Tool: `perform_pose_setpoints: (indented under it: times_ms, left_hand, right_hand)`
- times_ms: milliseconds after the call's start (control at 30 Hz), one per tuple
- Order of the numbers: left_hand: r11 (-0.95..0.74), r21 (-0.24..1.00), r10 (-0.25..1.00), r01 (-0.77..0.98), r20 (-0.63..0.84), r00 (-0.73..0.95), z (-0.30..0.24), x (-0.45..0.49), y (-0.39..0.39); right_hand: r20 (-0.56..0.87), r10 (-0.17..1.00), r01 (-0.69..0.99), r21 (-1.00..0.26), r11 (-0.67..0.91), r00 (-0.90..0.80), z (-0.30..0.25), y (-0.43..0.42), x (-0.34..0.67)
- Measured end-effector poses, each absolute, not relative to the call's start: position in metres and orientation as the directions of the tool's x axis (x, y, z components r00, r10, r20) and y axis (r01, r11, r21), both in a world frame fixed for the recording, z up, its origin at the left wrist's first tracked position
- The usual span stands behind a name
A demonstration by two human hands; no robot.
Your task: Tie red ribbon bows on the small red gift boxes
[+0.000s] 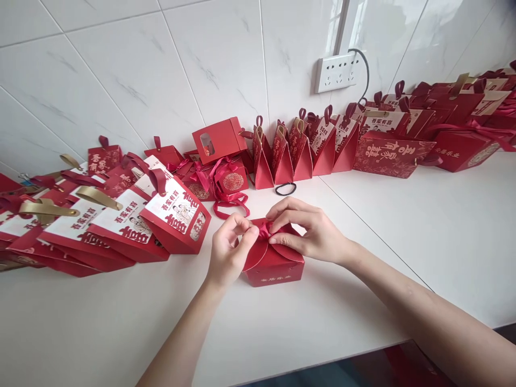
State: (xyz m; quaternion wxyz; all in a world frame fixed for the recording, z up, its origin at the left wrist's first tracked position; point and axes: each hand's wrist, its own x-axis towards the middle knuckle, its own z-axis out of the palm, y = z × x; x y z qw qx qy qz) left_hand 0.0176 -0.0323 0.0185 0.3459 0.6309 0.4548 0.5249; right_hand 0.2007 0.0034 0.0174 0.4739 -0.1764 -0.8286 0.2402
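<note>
A small red gift box point(273, 267) with rounded top flaps and gold lettering on its front stands on the white counter point(306, 322) in front of me. My left hand point(229, 251) pinches the red ribbon point(264, 231) at the top of the box from the left. From the right, my right hand point(310, 228) rests on the box's flaps, its fingers pressed together on the same ribbon.
Red gift boxes and bags with ribbon handles line the tiled wall, with a stack of flat red-and-white ones point(121, 220) at left. A black hair tie point(285, 188) lies behind the box. A wall socket point(337, 71) with a cable is above. The counter edge runs along the bottom right.
</note>
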Motion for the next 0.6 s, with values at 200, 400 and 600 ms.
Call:
perform_pose_setpoints:
  times_ms: [200,400,600]
  left_hand:
    - [-0.374,0.908,0.927,0.190,0.372,0.047,0.019,0.016,-0.031]
    - [-0.422,0.881,0.906,0.214,0.414,0.085,0.024,0.013,-0.032]
    - [-0.465,0.827,0.883,0.314,0.460,0.096,0.028,0.006,-0.030]
  right_hand:
    - [0.756,0.449,0.061,-0.481,0.875,-0.476,0.020,0.002,0.202]
    - [0.734,0.445,0.094,-0.467,0.879,-0.513,0.023,0.003,0.205]
    - [0.712,0.421,0.097,-0.449,0.888,-0.562,0.025,0.006,0.211]
